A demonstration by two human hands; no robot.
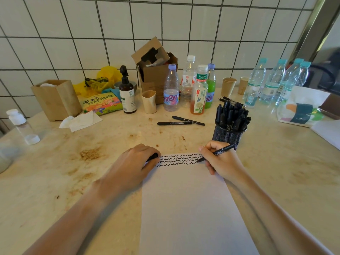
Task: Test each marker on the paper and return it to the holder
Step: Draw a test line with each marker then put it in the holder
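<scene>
I see the slim black marker pen [216, 152] pinched in my right hand [219, 161], fingers curled round its barrel, its tip touching the right end of the wavy black test lines [177, 159] at the far edge of the white sheet of paper [187, 208]. The pen slants up and to the right, its tail pointing toward the black wire-mesh holder [226, 135], which stands just beyond my right hand and is packed with upright black markers. My left hand [134, 166] rests palm down on the far left corner of the paper, fingers curled round a small black cap [153, 157] that pokes out past the fingertips. Both forearms come in from the near edge, one on each side of the sheet. On the stained beige tabletop [73, 162], 2 loose black markers [181, 121] lie crossed, well beyond the paper and left of the holder. Farther back, a clear bottle with a purple cap [171, 88] reads roughly "anten", and a clear bottle with a green label [199, 90] carries white Chinese characters. To the left, a colourful flat packet [101, 103] shows large Chinese writing, beside a dark brown pump bottle [127, 91] whose label is too small to read.
</scene>
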